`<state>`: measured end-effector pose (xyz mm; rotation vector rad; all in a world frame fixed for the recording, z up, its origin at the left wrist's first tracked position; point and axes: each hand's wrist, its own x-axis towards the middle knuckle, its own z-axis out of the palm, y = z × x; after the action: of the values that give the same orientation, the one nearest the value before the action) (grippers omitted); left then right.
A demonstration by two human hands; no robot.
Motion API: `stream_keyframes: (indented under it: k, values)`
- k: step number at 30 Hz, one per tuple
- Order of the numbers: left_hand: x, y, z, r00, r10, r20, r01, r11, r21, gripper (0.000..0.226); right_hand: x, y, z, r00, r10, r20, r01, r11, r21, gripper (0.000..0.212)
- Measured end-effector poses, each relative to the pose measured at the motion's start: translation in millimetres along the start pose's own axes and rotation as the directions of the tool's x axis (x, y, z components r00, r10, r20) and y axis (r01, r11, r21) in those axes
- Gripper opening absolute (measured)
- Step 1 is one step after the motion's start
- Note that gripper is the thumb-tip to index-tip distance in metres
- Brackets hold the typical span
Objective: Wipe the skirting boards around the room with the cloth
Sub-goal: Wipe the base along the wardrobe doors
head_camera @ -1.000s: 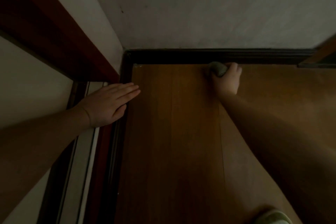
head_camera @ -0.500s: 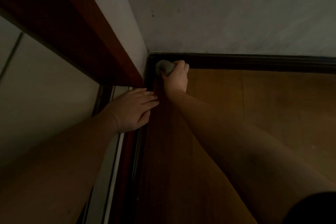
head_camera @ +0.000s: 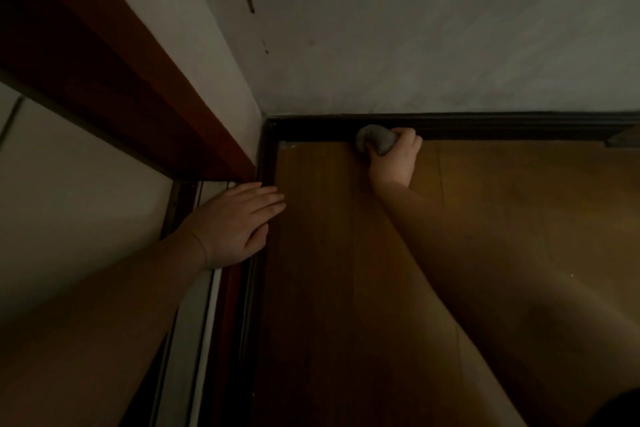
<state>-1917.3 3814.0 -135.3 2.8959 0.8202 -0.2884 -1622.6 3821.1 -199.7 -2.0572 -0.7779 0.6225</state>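
Cloth [head_camera: 377, 141] in right hand [head_camera: 393, 163], now farther from corner

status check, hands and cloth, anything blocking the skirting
Right hand grips balled cloth against far skirting board. Left hand flat by the door frame. Nothing in the way.

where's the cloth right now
In the head view, the grey cloth is bunched in the right hand, pressed against the dark skirting board on the far wall, a little right of the corner.
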Motion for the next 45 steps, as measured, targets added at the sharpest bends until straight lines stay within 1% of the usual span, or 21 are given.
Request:
stream_keyframes:
  k: [3,5,8,10,13,16,19,22,25,30,34,36,39,42,45]
  values:
    - [0.8,0.8,-0.2,1.000,0.001,-0.002,-0.001,1.000,0.013,0.053,26.4,21.4,-44.6,0.984,0.114,-0.138,-0.123,0.991,-0.055,0.037]
    - [0.5,0.1,-0.2,1.000,0.006,-0.001,-0.006,1.000,0.014,0.054,42.7,33.4,-75.0,0.965,0.173,-0.198,-0.193,0.978,-0.083,0.036]
    - [1.4,-0.2,0.0,1.000,0.009,-0.010,-0.009,1.000,0.012,0.056,58.3,47.7,-107.5,0.962,0.146,-0.230,-0.182,0.972,-0.146,0.034]
    - [0.6,0.1,1.4,1.000,0.001,-0.018,-0.001,1.000,0.008,0.057,61.6,50.7,-119.0,0.960,0.141,-0.243,-0.180,0.972,-0.150,0.033]
    - [2.0,0.5,2.0,1.000,-0.006,-0.027,0.006,1.000,0.006,0.057,60.8,51.7,-127.4,0.967,0.121,-0.226,-0.163,0.970,-0.178,0.034]
    - [2.7,1.5,1.5,1.000,-0.002,-0.016,0.002,1.000,0.005,0.057,45.0,42.7,-115.0,0.981,0.084,-0.174,-0.110,0.983,-0.149,0.042]
    - [2.9,2.0,2.6,1.000,0.003,-0.011,-0.003,1.000,0.015,0.056,20.8,18.7,-82.2,0.997,-0.017,-0.074,0.009,0.995,-0.101,0.048]
    - [3.2,1.5,1.6,1.000,0.004,-0.003,-0.004,1.000,0.009,0.057,-5.6,-13.8,-41.6,0.991,-0.124,0.040,0.126,0.991,-0.049,0.051]
    - [2.4,1.1,0.5,1.000,0.008,-0.014,-0.008,1.000,0.004,0.057,-30.3,-39.5,1.3,0.975,-0.177,0.136,0.179,0.984,-0.005,0.049]
    - [3.0,-2.5,3.2,0.999,0.032,-0.035,-0.032,0.999,0.007,0.060,-57.1,-78.4,61.0,0.974,-0.121,0.192,0.104,0.990,0.097,0.043]
    - [4.0,-0.7,4.4,0.999,0.032,-0.031,-0.033,0.999,-0.019,0.060,-60.1,-96.2,84.6,0.973,-0.087,0.215,0.059,0.989,0.133,0.044]
    - [3.2,-1.6,5.2,0.999,0.035,-0.031,-0.036,0.999,-0.028,0.059,-55.4,-100.6,87.1,0.973,-0.066,0.221,0.039,0.991,0.126,0.045]
    - [3.4,-2.7,4.3,0.998,0.048,-0.049,-0.049,0.999,-0.022,0.055,-49.8,-100.6,84.9,0.973,-0.080,0.217,0.062,0.994,0.090,0.045]
    - [2.1,-2.4,5.1,0.998,0.043,-0.035,-0.044,0.998,-0.034,0.051,-44.5,-93.8,75.6,0.982,-0.046,0.184,0.032,0.996,0.079,0.044]
    - [1.4,-3.2,5.1,0.999,0.032,-0.036,-0.033,0.999,-0.043,0.049,-30.3,-76.8,52.3,0.991,-0.024,0.134,0.017,0.998,0.055,0.046]
